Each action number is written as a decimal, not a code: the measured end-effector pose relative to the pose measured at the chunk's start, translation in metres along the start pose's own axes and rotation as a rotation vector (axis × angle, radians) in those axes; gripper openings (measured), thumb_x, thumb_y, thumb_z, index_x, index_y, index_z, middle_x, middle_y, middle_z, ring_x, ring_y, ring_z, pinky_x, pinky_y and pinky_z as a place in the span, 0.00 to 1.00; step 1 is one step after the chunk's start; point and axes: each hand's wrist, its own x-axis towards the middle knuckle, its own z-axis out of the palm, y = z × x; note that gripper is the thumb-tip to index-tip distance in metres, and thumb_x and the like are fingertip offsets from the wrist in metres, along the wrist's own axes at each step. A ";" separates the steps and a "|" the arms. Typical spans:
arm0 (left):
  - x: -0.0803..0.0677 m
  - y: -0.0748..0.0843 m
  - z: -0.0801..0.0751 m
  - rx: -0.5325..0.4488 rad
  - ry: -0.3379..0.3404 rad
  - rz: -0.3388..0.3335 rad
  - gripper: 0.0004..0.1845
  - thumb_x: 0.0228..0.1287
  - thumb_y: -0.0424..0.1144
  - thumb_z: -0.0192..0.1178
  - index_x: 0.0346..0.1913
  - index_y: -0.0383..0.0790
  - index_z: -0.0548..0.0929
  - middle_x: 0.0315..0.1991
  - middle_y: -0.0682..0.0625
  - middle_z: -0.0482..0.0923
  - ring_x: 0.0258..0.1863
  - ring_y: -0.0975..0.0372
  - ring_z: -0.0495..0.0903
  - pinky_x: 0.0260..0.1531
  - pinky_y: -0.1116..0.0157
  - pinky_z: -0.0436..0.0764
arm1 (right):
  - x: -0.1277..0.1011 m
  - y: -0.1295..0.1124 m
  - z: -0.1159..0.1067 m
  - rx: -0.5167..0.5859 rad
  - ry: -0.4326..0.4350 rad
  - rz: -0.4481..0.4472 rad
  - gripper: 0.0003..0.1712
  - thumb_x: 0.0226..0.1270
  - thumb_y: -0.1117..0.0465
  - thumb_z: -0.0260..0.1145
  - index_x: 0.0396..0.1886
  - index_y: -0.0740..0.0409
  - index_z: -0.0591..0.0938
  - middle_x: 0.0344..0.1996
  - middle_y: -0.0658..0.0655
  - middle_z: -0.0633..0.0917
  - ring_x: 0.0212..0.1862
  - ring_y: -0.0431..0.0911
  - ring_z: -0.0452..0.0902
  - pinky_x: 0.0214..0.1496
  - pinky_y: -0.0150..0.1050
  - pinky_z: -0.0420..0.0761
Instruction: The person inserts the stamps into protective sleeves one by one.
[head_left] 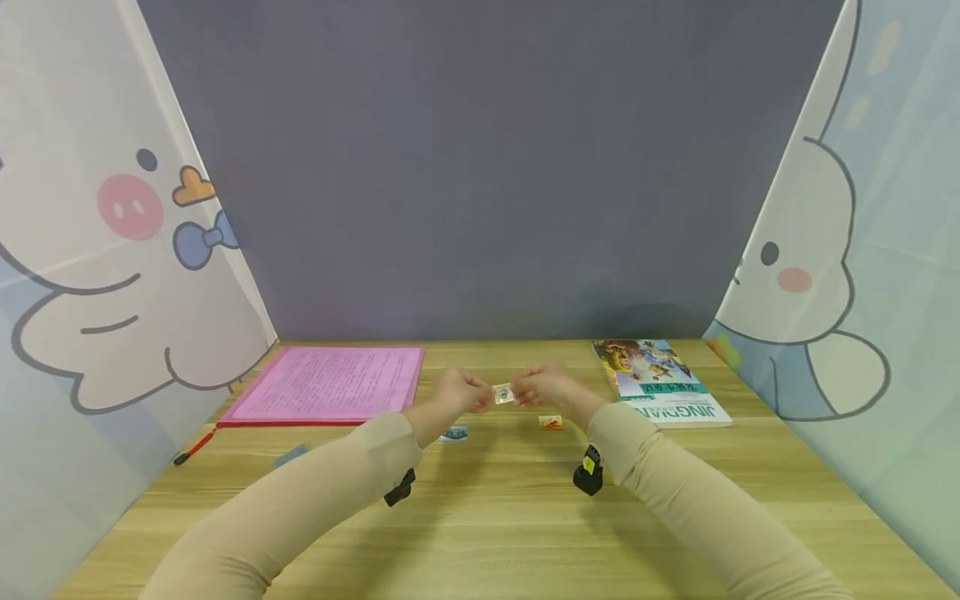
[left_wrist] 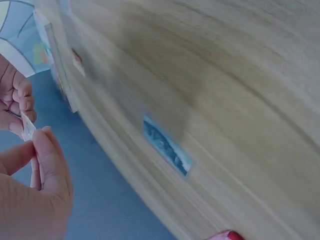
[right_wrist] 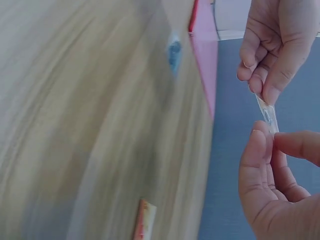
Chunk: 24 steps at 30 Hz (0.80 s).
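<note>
Both hands hold a small pale picture card (head_left: 503, 393), stamp-like in size, raised over the table. The left hand (head_left: 457, 391) pinches one end between thumb and fingers. At the other end the right hand (head_left: 546, 387) pinches it the same way. The right wrist view shows the card (right_wrist: 268, 115) nearly edge-on, shiny and see-through at its border, with a bluish picture. Below the left hand a blue picture card (head_left: 453, 433) lies flat on the table. A yellow-orange picture card (head_left: 551, 422) lies below the right hand.
A pink document folder (head_left: 330, 383) with a red edge lies at the back left, beside a red and black pen (head_left: 193, 448). A grey-blue flat piece (head_left: 290, 455) is partly behind the left sleeve. An illustrated book (head_left: 660, 379) lies at the back right, near the dark wall (head_left: 487, 167).
</note>
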 end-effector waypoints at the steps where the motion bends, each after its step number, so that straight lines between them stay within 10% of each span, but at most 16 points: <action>1: 0.001 -0.002 0.001 -0.004 -0.003 -0.005 0.03 0.57 0.30 0.68 0.33 0.31 0.87 0.33 0.43 0.87 0.27 0.59 0.87 0.33 0.67 0.88 | 0.001 0.002 0.001 -0.002 0.004 0.010 0.12 0.67 0.68 0.62 0.46 0.73 0.80 0.31 0.57 0.85 0.31 0.44 0.83 0.49 0.44 0.86; 24: 0.012 -0.027 0.023 0.118 -0.004 -0.100 0.04 0.53 0.24 0.68 0.30 0.25 0.84 0.22 0.41 0.84 0.18 0.59 0.84 0.24 0.67 0.87 | 0.014 0.037 0.019 -0.062 0.023 0.126 0.08 0.62 0.72 0.62 0.36 0.76 0.82 0.22 0.59 0.84 0.19 0.40 0.79 0.26 0.31 0.85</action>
